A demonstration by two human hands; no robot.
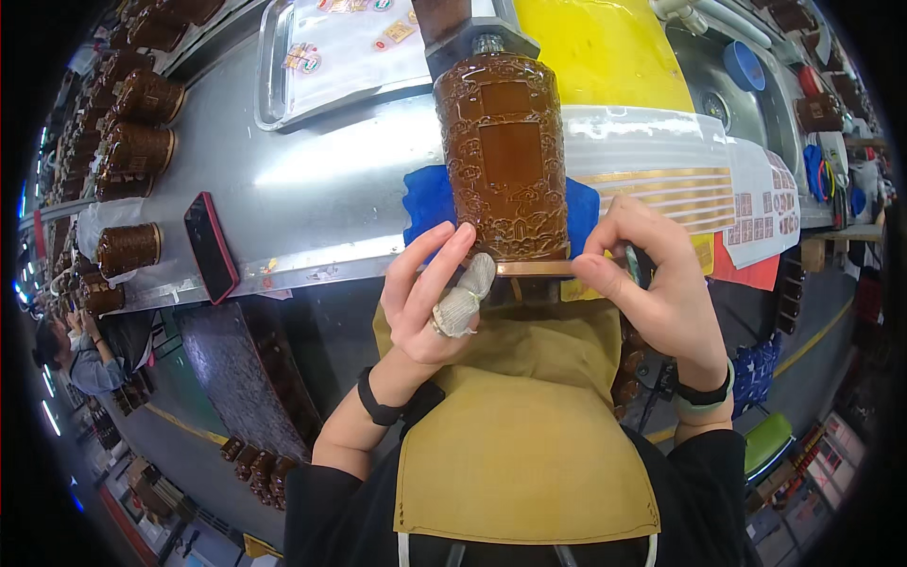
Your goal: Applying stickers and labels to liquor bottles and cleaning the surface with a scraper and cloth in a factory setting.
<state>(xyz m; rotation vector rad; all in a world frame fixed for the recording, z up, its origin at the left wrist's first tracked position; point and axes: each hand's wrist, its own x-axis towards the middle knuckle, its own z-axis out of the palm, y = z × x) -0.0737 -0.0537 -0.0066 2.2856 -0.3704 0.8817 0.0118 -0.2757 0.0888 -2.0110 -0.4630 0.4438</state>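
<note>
A glossy brown embossed bottle (505,151) lies on its side over a blue cloth (427,203), its base toward me and its neck in a dark holder (444,38) at the far end. A gold strip (534,268) runs along the base edge. My left hand (427,302) has its fingers stretched out, the tips at the bottle's lower left; a knotted whitish cloth (463,300) wraps its thumb. At the right end of the strip, my right hand (652,283) pinches thumb and forefinger together. Something greenish shows among its other fingers.
A metal tray (274,71) with small stickers lies at the back left, and a red-cased phone (210,248) near the left edge. Gold strips on a backing sheet (652,194) and a printed label sheet (763,203) lie right. More brown bottles (137,146) line the far left.
</note>
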